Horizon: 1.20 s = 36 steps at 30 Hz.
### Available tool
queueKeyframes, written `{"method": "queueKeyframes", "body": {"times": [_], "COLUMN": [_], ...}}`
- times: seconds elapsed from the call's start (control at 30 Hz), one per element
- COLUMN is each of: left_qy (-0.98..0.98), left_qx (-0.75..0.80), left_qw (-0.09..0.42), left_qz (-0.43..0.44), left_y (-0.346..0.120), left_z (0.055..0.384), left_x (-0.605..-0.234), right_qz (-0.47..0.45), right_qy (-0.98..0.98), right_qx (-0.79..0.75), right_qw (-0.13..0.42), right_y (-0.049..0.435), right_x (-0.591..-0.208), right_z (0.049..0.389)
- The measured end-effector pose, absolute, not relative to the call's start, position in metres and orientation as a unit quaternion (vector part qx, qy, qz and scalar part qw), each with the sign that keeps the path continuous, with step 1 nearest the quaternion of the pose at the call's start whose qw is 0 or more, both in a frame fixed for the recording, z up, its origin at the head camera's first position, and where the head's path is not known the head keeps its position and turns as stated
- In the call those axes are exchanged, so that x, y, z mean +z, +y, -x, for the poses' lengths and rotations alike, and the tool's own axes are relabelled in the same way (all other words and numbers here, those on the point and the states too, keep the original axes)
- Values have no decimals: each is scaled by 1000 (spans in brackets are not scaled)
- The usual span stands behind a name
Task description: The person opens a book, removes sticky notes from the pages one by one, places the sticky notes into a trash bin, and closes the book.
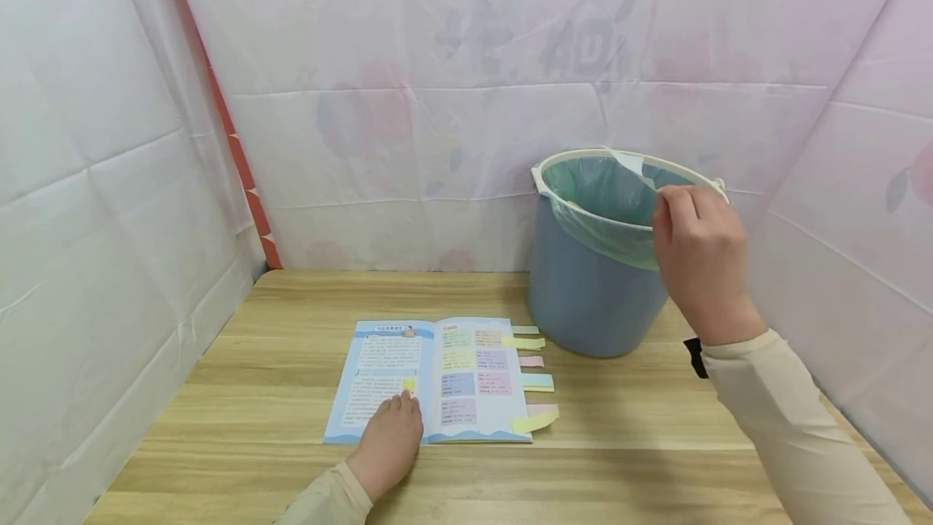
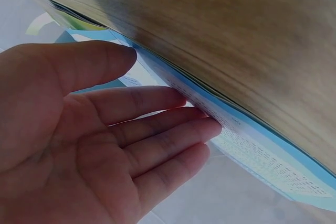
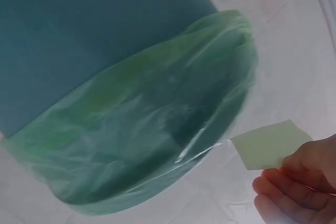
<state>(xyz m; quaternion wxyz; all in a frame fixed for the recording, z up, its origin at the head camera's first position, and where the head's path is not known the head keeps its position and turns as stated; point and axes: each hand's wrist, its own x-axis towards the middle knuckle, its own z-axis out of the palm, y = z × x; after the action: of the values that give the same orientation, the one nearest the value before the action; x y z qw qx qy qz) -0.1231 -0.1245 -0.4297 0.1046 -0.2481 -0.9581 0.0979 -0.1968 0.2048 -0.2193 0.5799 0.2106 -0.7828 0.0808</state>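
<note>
We pinch a pale paper slip (image 3: pixel 270 145) in our right hand (image 1: pixel 703 245) near the lined bin (image 1: pixel 598 290), our left hand (image 1: pixel 389 434), fingers extended, resting on the open booklet (image 1: pixel 386 355); letting go well inside looks cleanest.

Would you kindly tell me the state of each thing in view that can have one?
Booklet: open, lying flat
Sticky tabs: sticking out past the booklet's right side
Bin: upright, no lid on
Green liner: fitted inside, folded over the bin's top
Paper slip: pinched in the right hand, near the bin's opening
Left hand: resting on the booklet
</note>
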Motion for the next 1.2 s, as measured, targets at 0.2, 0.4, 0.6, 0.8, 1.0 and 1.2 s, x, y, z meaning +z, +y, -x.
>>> {"method": "queueKeyframes", "body": {"times": [0.2,0.4,0.6,0.8,1.0,1.2], "left_qy": [-958,-959,-958,-958,-958,-961], "left_qx": [98,100,104,100,105,103], "left_qw": [103,103,104,103,100,90], "left_qz": [248,246,246,246,246,242], "left_y": [-124,-124,-124,-124,-124,-123], "left_z": [123,122,122,122,122,122], "left_x": [-429,-429,-429,-429,-429,-428], "right_qz": [-190,-186,-186,-181,-177,-185], "right_qy": [-806,-820,-831,-834,-833,-826], "right_qx": [72,63,43,22,18,20], "right_qw": [556,537,523,522,524,532], "right_y": [217,220,221,222,223,221], "right_x": [-223,-225,-225,-227,-229,-232], "right_z": [204,207,206,206,209,208]}}
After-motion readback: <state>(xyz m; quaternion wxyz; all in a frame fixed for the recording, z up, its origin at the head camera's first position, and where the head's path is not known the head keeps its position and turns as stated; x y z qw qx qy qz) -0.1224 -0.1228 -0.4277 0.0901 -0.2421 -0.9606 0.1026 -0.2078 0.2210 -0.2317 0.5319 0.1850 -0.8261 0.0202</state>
